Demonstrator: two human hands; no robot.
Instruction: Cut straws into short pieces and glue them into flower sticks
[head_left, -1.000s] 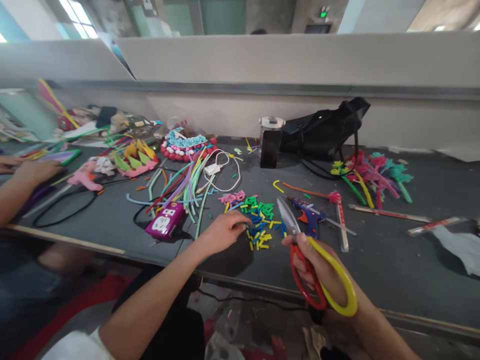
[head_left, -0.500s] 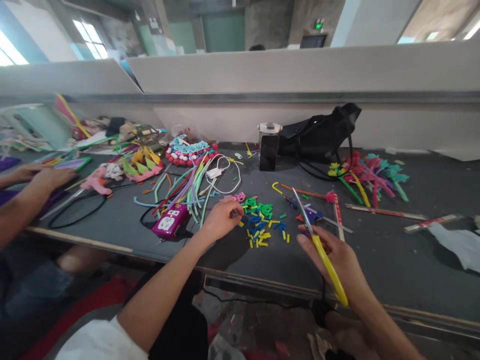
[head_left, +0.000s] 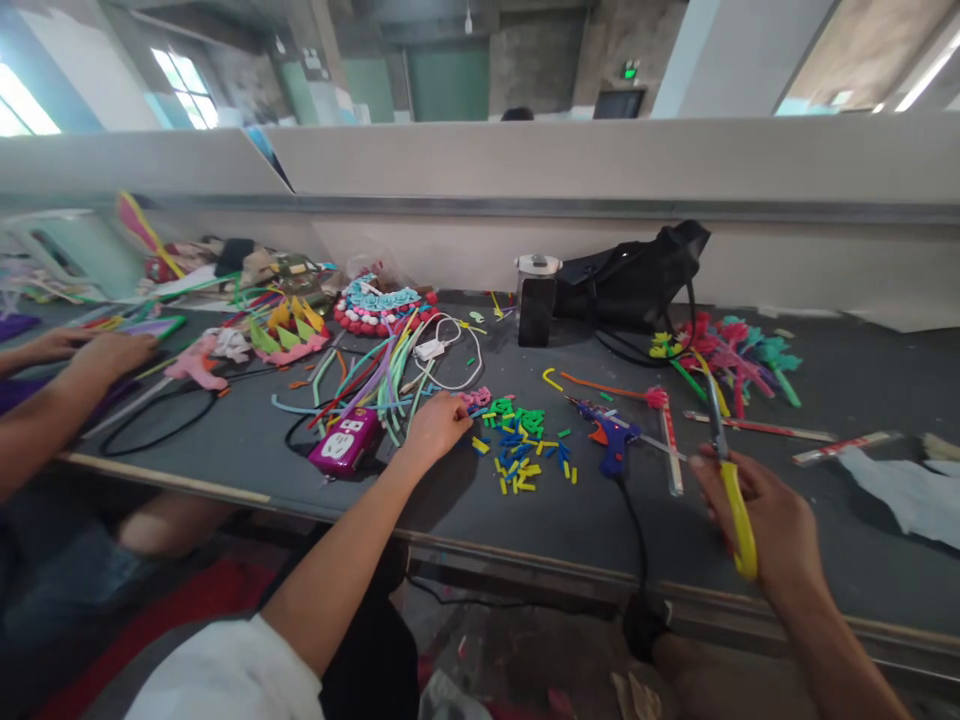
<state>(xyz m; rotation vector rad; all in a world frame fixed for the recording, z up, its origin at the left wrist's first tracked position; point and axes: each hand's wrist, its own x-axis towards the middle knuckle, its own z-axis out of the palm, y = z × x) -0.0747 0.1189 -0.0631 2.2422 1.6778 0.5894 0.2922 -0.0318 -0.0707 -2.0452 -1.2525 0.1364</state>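
Observation:
My left hand rests low over the table at the left of a pile of short cut pieces, its fingers drawn together. What they hold, if anything, is hidden. Beside its fingertips lie small pink pieces, then green pieces, blue pieces and yellow pieces. My right hand is closed around yellow-handled scissors, held above the table with the metal blades pointing up and away. Left of this hand a blue glue gun lies on the table with its cord running over the front edge.
A purple power socket and a bundle of fuzzy stems lie on the left. Behind are a phone, a black bag and bright fuzzy flowers. At far left, another person's hands are at work.
My right hand has moved right with the scissors, away from the glue gun, which is now uncovered. My left hand has shifted slightly left and its fingers have come closer together.

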